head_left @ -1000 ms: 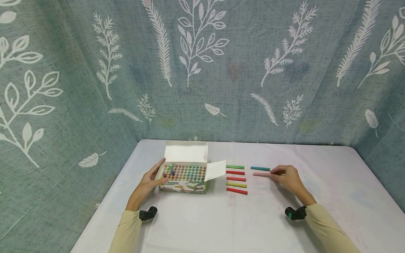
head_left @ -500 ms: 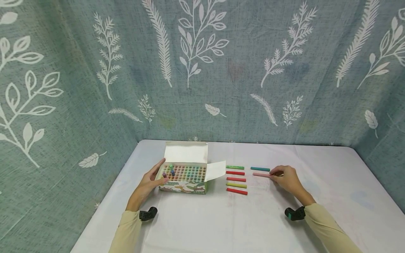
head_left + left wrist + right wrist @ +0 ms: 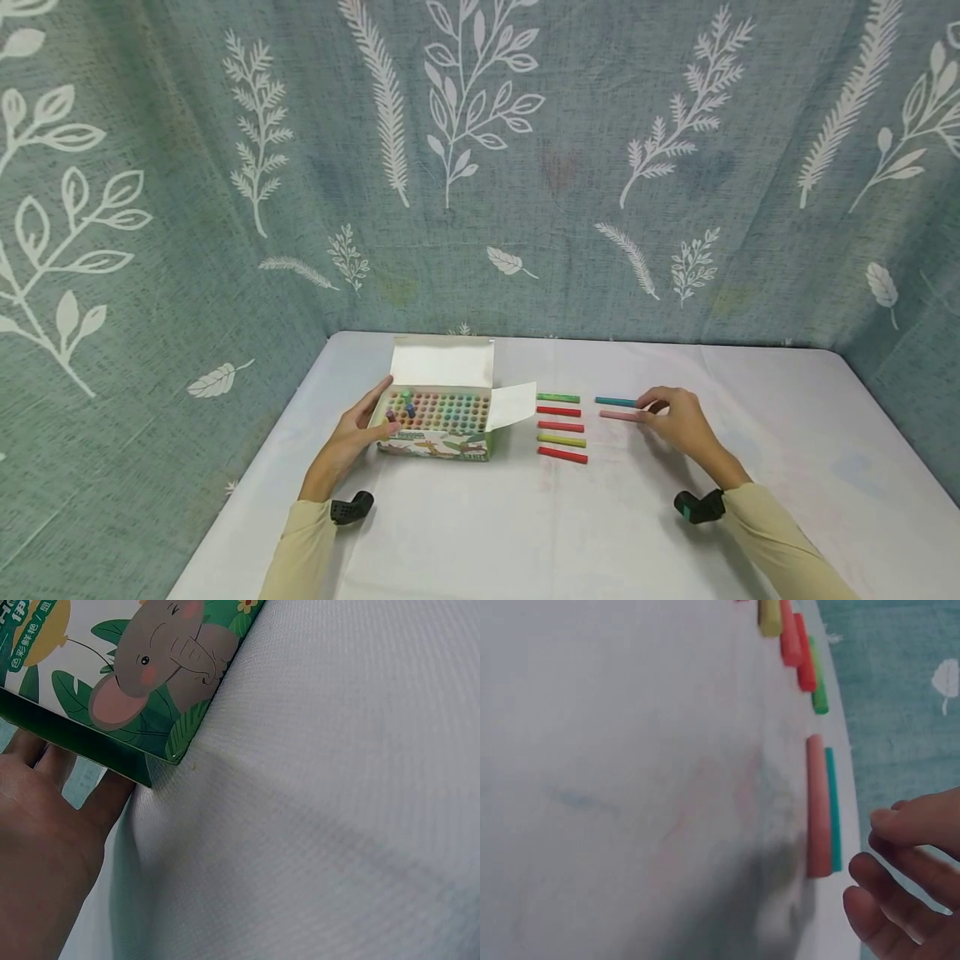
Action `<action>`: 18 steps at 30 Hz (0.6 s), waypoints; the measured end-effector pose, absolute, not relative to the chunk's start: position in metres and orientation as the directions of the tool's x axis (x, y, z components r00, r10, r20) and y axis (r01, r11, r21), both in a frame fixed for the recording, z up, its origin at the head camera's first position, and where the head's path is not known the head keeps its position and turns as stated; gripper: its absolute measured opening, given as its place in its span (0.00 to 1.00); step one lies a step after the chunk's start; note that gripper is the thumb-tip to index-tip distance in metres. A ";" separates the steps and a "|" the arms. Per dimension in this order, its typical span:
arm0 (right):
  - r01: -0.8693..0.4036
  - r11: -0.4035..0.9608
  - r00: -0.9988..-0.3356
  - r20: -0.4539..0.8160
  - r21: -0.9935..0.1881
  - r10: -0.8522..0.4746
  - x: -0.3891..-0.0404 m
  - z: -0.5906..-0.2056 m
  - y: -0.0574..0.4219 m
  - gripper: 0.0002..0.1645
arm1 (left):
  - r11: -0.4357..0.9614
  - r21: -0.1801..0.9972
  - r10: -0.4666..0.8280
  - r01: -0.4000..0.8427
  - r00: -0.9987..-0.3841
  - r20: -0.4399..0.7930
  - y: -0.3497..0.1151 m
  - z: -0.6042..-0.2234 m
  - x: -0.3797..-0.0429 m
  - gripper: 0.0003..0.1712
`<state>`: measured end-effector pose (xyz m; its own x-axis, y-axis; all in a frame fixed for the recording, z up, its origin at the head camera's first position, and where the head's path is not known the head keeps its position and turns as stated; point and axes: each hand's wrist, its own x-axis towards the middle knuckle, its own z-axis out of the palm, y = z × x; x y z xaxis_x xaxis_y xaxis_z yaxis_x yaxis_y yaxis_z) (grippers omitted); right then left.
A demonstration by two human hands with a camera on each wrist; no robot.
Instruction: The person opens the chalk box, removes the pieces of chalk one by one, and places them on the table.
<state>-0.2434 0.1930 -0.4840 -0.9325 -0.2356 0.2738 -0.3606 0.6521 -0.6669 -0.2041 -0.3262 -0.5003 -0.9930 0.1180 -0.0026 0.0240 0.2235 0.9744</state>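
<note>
A printed chalk box, its lid raised, stands at left centre in the head view, filled with rows of coloured chalk ends. My left hand holds its left end, thumb over the front edge; the left wrist view shows fingers behind a green flap. A pink chalk stick lies on the white cloth beside a teal chalk stick. My right hand is over their right ends, and in the right wrist view its loosely bent fingers are apart from both sticks.
Left of the pink stick lies a column of chalk: a green stick, a yellow stick and several red sticks. A white side flap sticks out from the box. Behind the table hangs a leaf-patterned curtain.
My right hand has let go of the pink chalk, which now lies parallel to the teal one, and has risen slightly. My left hand stays on the box.
</note>
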 end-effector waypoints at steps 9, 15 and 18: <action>-0.415 0.577 -0.908 0.280 -0.703 -0.312 -0.239 -0.462 0.169 0.05 | 0.213 0.977 0.162 0.025 -0.987 -0.010 -0.321 -0.483 -0.196 0.46; -0.461 0.528 -0.882 0.307 -0.713 -0.357 -0.234 -0.447 0.146 0.05 | 0.214 0.976 0.135 0.024 -0.991 -0.005 -0.325 -0.497 -0.202 0.47; -0.467 0.521 -0.877 0.299 -0.715 -0.375 -0.232 -0.438 0.136 0.05 | 0.218 0.975 0.130 0.029 -0.992 0.000 -0.326 -0.501 -0.204 0.46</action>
<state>-0.2320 0.1360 -0.4378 -0.8772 -0.3754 0.2993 -0.4667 0.5205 -0.7150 -0.2040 -0.3262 -0.5007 -0.9916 0.1297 0.0001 0.0286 0.2182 0.9755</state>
